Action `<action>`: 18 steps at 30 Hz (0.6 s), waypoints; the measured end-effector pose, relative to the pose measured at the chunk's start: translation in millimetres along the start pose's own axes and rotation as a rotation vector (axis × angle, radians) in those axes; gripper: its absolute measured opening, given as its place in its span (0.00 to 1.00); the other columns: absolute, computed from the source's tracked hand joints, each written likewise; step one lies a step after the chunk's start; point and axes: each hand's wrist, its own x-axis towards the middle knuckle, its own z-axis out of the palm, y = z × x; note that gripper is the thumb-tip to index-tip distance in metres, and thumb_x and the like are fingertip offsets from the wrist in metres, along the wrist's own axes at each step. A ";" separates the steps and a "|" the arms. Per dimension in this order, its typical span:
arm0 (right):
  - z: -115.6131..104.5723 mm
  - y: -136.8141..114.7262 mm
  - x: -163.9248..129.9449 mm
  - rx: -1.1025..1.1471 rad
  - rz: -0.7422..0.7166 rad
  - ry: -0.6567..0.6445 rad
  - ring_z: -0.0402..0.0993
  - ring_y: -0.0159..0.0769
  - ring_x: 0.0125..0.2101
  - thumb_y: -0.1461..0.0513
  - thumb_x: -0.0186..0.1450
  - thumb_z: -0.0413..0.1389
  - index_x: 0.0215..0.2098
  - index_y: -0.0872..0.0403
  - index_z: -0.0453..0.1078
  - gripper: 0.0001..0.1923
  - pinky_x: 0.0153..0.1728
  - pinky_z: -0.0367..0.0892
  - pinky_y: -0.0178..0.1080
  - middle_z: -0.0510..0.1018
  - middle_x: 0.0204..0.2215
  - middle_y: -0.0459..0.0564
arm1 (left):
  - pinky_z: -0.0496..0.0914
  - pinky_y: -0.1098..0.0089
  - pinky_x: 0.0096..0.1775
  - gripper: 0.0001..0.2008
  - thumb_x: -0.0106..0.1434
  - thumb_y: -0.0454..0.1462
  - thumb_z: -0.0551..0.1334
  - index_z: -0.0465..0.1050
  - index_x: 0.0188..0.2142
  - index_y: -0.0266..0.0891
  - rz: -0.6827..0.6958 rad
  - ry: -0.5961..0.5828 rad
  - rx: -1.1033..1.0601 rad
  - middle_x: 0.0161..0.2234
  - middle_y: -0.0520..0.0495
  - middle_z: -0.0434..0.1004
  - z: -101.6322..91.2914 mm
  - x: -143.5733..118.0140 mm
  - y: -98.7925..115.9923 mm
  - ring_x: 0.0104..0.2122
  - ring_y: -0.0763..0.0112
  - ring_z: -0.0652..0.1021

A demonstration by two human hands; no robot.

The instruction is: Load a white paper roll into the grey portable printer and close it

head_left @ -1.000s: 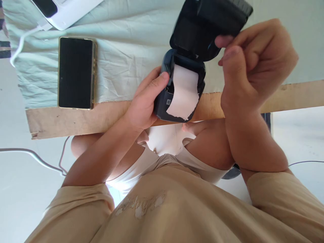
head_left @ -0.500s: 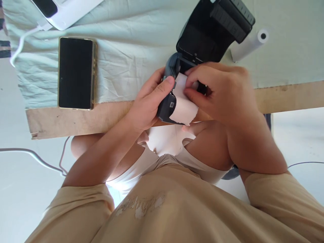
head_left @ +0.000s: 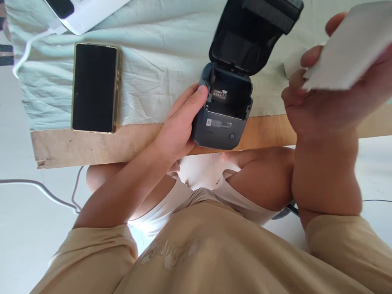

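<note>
My left hand (head_left: pixel 183 118) is closed round the left side of a dark portable label printer (head_left: pixel 219 130), at the table's front edge. The printer's black lid (head_left: pixel 245 45) is swung up and its paper bay (head_left: pixel 229 96) shows bare, with a small printed sticker inside. Off to the right, my right hand (head_left: pixel 324 106) is raised and grips white paper (head_left: pixel 352 49) with a ragged torn end. Its fingers are partly hidden behind the paper. Behind this hand, a white paper roll (head_left: pixel 292 63) on the cloth is mostly covered.
A phone (head_left: pixel 95 87) in a clear case lies left of the printer. Farther back at the left is a white device (head_left: pixel 82 18) with a white cable (head_left: pixel 26 51). Pale green cloth (head_left: pixel 159 53) covers the table up to its bare wooden edge (head_left: pixel 92 143).
My right hand has lifted the white paper out of the printer's bay and moved it right and up. My left hand still holds the printer, which has barely shifted.
</note>
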 end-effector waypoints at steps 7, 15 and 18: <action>20.8 19.3 -11.7 -0.112 -0.066 0.147 0.58 0.34 0.21 0.51 0.53 0.59 0.35 0.45 0.60 0.17 0.19 0.57 0.41 0.69 0.27 0.45 | 0.72 0.69 0.37 0.15 0.72 0.49 0.62 0.79 0.39 0.41 0.023 0.005 0.037 0.33 0.50 0.78 -6.8 3.4 -4.7 0.35 0.68 0.80; 16.7 10.0 -14.8 -0.551 -0.334 -0.017 0.73 0.38 0.37 0.64 0.54 0.63 0.42 0.46 0.69 0.18 0.35 0.71 0.42 0.79 0.40 0.48 | 0.77 0.66 0.45 0.14 0.75 0.44 0.56 0.78 0.40 0.41 0.042 -0.036 0.031 0.36 0.47 0.83 -7.6 1.5 -5.0 0.49 0.59 0.83; 15.7 19.8 -8.8 -0.588 -0.271 0.021 0.72 0.34 0.31 0.68 0.50 0.63 0.43 0.46 0.68 0.24 0.33 0.69 0.41 0.80 0.38 0.45 | 0.77 0.65 0.47 0.12 0.74 0.43 0.58 0.76 0.38 0.42 0.025 -0.007 0.032 0.34 0.47 0.82 -4.4 2.2 -3.9 0.53 0.57 0.83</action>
